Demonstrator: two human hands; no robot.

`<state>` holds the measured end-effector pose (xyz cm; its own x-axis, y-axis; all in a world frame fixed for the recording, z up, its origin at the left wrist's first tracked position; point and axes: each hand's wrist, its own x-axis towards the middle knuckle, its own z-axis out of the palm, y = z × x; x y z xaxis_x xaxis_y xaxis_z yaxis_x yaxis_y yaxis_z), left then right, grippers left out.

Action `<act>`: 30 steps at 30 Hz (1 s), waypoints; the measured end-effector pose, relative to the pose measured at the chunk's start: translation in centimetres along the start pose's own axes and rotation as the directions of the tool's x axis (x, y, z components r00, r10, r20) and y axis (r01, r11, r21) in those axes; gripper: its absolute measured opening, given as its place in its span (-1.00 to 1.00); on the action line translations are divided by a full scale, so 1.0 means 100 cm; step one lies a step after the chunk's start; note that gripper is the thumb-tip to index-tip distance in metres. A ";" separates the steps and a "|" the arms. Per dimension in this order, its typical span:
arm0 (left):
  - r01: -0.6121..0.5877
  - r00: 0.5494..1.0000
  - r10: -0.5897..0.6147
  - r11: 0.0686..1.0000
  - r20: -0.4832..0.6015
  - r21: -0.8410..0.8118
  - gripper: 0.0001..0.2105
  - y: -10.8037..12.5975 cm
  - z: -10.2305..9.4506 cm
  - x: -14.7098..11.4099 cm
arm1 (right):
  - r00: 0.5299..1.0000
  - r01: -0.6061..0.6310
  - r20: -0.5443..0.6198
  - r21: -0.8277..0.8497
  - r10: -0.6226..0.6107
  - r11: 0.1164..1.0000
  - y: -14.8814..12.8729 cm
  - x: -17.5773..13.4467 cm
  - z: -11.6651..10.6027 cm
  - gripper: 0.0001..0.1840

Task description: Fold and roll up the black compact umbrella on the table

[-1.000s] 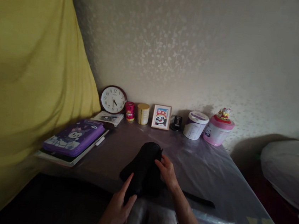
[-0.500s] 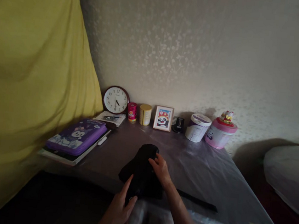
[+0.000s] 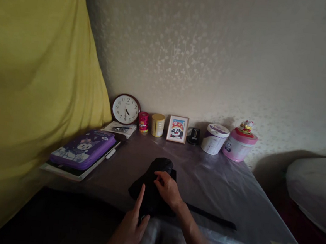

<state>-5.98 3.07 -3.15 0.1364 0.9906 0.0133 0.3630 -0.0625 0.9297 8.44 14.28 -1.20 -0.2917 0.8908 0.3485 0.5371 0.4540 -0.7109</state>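
Both hands (image 3: 154,202) on dark, perhaps closed pouch (image 3: 152,183)

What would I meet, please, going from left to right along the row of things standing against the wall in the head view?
Wall clock → red tin → yellow tin → framed panda picture → small black device → white tub → pink tub with a small figurine on its lid.

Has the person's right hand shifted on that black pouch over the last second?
Yes. The right hand has slid leftward from the right edge of the black pouch onto its top, measured against the pouch itself, which lies in the same spot on the table.
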 end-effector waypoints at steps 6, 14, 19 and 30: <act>0.012 0.999 -0.013 1.000 0.040 0.011 -0.39 0.009 -0.003 0.000 | 0.995 0.091 -0.031 -0.065 -0.093 0.994 -0.005 -0.009 -0.002 -0.69; 0.174 0.979 -0.164 0.982 0.122 -0.079 -0.36 0.002 -0.001 -0.002 | 0.958 0.190 -0.185 -0.168 -0.220 0.967 0.015 -0.021 0.002 -0.74; 0.009 1.000 -0.010 1.000 -0.003 -0.026 -0.42 -0.005 0.000 0.001 | 0.966 0.119 -0.206 -0.173 -0.154 0.978 0.051 0.018 -0.010 -0.69; 0.063 0.998 -0.063 0.998 -0.015 -0.008 -0.41 0.003 0.002 -0.001 | 0.935 -0.281 -0.243 -0.069 0.257 0.957 0.059 -0.006 0.000 -0.64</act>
<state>-5.73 2.91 -2.95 0.0992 0.9943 -0.0398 0.3639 0.0010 0.9315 11.75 16.41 -5.57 0.0572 0.9548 0.2917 0.6510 0.1859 -0.7360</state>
